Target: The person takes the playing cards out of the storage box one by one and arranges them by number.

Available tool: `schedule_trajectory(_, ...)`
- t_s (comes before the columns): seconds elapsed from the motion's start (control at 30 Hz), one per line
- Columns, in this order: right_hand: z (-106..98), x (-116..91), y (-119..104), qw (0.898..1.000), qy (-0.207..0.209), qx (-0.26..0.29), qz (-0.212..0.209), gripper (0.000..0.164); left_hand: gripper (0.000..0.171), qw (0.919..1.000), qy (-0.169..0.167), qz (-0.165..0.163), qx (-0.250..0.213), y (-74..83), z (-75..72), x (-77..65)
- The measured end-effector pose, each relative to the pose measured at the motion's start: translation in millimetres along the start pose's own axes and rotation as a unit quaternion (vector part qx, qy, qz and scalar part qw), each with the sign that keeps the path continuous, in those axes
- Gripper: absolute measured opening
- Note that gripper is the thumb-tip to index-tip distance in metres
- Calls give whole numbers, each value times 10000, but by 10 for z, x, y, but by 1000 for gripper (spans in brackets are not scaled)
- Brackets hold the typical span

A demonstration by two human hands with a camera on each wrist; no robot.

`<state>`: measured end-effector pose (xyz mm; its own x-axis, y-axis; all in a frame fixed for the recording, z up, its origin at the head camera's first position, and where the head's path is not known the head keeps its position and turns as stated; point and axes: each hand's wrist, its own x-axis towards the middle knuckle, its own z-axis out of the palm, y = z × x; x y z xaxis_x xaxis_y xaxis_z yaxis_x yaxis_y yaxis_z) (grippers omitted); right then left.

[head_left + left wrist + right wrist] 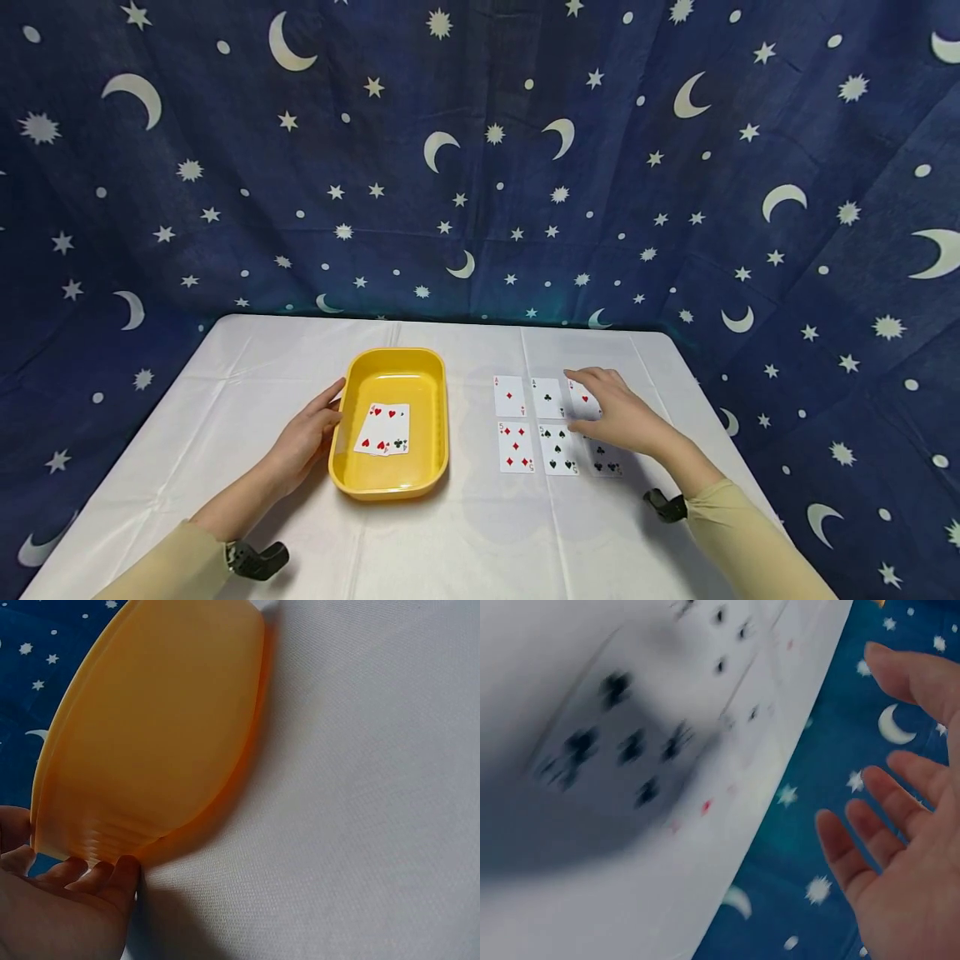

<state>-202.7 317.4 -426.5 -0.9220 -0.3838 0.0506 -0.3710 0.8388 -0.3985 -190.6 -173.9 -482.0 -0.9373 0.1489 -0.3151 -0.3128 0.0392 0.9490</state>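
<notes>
Our left grip [300,442] lies at nine o'clock of the yellow tray [427,400], fingers relaxed and only lightly bent, touching the outer wall without wrapping round it; we judge that this light contact steadies the tray. Our right grip [618,412] hangs over the three o'clock end of the laid-out cards, thumb and fingers well apart, with nothing between them. That wide spread would suit the flat edges of a card, and the right wrist view shows the hand well apart from them.

Beneath and beside it, toward nine o'clock, six cards lie face up in two rows. The far row has the ace of diamonds [510,398], ace of clubs [548,400] and ace of hearts [585,402]; the near one has the five of diamonds [517,450], five of spades [557,454] and five of clubs [603,461]. The spacing seems chosen so we can read every face, though our hand partly covers the last column.

Inside the tray, overlapping cards [382,432] rest near the middle, where the raised wall should contain them. The white counter [472,533] carries everything; at twelve o'clock hangs a starry blue cloth [480,125].
</notes>
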Motion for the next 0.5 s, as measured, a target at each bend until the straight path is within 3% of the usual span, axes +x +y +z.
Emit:
schedule_trajectory(0.2, 34, 307, -374, 9993, 184, 64, -330, 83, 68, 10000, -32, 40, -3, 4, -10, -10)
schedule_trajectory(0.5, 213, 714, -978, 9961, -89, -30, -873, 81, 68, 10000, 32, 25, -7, 16, 2, -8)
